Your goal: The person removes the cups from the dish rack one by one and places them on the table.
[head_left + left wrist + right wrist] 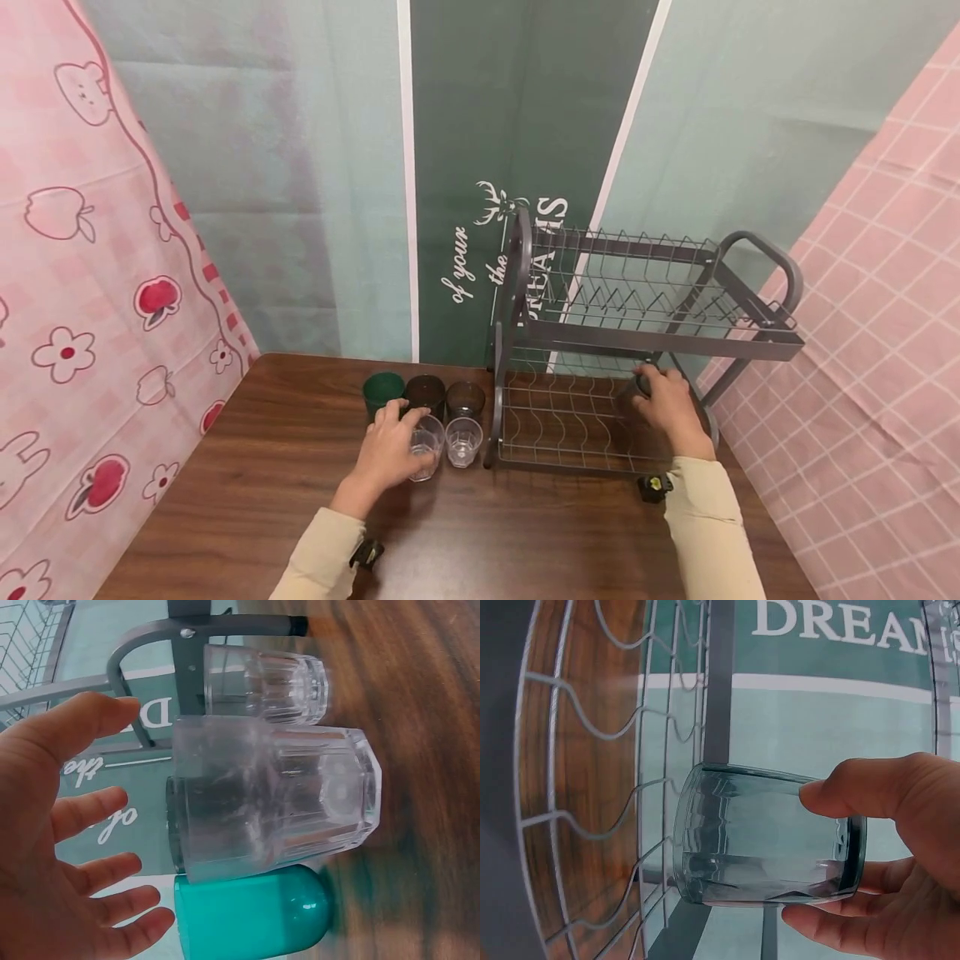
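Observation:
My right hand [667, 404] pinches a smoky grey-tinted glass [769, 836] between thumb and fingers, over the lower tier of the dish rack [652, 342]. Whether the glass touches the wires cannot be told. On the left, my left hand [390, 450] has its fingers spread beside the larger clear glass [277, 799], apart from it in the left wrist view. A smaller clear glass [463, 442] stands to the right of that one. Behind them is a row with a green cup [383, 388], a dark brown glass [425, 392] and a smoky glass [466, 400].
The two-tier dark grey rack stands on the right of the wooden table [480, 533], its left post close to the cups. A green curtain [480, 100] hangs behind, with pink patterned cloth [90, 333] on the left and pink checked cloth [870, 375] on the right.

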Demonstrator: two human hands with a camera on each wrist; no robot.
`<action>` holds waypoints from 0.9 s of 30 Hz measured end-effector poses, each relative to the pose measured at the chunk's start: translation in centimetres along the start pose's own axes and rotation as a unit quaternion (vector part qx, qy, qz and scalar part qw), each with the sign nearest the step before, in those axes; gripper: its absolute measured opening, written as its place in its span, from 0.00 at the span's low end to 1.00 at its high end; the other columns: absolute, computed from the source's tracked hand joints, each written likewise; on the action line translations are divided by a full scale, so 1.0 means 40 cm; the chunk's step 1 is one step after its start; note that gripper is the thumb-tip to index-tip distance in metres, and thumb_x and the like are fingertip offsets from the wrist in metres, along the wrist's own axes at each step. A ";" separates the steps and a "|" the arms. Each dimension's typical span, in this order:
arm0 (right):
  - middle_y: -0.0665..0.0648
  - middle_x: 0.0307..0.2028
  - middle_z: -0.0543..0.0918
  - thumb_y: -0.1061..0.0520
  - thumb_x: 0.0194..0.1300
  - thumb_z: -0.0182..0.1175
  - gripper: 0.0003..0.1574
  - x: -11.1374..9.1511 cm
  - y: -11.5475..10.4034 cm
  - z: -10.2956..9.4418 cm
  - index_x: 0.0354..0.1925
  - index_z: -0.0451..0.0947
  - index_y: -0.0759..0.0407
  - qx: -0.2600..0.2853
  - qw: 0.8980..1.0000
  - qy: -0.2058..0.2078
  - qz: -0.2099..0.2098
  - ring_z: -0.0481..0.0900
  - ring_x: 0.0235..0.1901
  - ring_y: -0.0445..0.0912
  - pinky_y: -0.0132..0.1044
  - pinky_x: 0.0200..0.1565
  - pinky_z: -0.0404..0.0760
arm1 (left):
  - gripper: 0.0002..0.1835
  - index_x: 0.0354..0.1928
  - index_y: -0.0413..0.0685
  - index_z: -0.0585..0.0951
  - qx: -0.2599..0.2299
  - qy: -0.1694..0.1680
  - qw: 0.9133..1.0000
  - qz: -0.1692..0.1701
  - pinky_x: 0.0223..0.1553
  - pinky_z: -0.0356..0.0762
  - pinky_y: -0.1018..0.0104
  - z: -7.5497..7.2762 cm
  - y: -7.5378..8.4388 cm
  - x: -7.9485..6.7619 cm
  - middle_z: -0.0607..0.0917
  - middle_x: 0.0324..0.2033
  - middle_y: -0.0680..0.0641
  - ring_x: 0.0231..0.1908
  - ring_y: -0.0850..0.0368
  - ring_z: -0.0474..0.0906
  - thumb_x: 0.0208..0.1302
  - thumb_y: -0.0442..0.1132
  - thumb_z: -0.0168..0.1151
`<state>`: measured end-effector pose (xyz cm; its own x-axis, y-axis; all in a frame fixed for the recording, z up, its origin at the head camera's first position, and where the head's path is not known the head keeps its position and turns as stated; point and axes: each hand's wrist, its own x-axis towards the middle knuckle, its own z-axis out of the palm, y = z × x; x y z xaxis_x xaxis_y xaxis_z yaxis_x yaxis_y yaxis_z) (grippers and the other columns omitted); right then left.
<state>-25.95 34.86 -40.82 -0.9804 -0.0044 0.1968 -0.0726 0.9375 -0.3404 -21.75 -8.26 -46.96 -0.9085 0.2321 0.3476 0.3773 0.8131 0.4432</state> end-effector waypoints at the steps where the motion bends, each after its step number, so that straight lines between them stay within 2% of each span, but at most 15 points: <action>1: 0.81 0.52 0.60 0.65 0.58 0.59 0.28 -0.001 -0.005 -0.002 0.57 0.67 0.66 0.002 1.000 0.003 -0.002 0.56 0.53 0.77 0.67 0.42 0.65 | 0.34 0.53 0.47 0.78 0.000 -0.002 1.000 -0.001 0.41 0.68 0.45 -0.003 0.001 0.002 0.69 0.53 0.35 0.50 0.37 0.66 0.39 0.49 0.73; 7: 0.81 0.52 0.60 0.65 0.58 0.59 0.28 -0.016 -0.031 -0.006 0.57 0.66 0.67 0.007 1.000 0.001 -0.011 0.56 0.53 0.76 0.66 0.43 0.66 | 0.32 0.53 0.47 0.78 0.004 -0.010 1.000 -0.004 0.41 0.68 0.45 -0.011 0.002 0.000 0.70 0.52 0.36 0.50 0.38 0.66 0.41 0.49 0.72; 15: 0.82 0.53 0.59 0.64 0.58 0.60 0.29 -0.075 -0.080 -0.011 0.58 0.66 0.66 0.018 0.999 0.019 -0.026 0.58 0.51 0.77 0.67 0.41 0.66 | 0.29 0.49 0.47 0.80 0.012 0.024 1.000 0.010 0.37 0.69 0.45 -0.030 0.016 -0.024 0.72 0.49 0.36 0.47 0.38 0.68 0.41 0.47 0.73; 23: 0.82 0.53 0.60 0.64 0.57 0.61 0.29 -0.120 -0.119 -0.011 0.58 0.68 0.65 0.035 0.999 0.032 -0.027 0.58 0.52 0.77 0.67 0.42 0.65 | 0.28 0.50 0.49 0.80 0.002 0.024 1.000 0.003 0.39 0.69 0.45 -0.037 0.026 -0.040 0.73 0.49 0.38 0.47 0.40 0.69 0.42 0.45 0.71; 27: 0.82 0.54 0.60 0.64 0.56 0.61 0.30 -0.138 -0.141 -0.015 0.58 0.68 0.65 0.052 0.998 0.031 -0.021 0.59 0.52 0.76 0.67 0.43 0.64 | 0.27 0.49 0.49 0.80 -0.005 0.035 0.999 0.007 0.39 0.69 0.45 -0.033 0.034 -0.044 0.73 0.48 0.40 0.46 0.41 0.70 0.42 0.46 0.72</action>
<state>-20.01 29.80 -39.45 -0.9633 -0.0193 0.2677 -0.1355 0.8960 -0.4229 -19.42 -8.27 -45.89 -0.8883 0.2047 0.4112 0.3917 0.8051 0.4454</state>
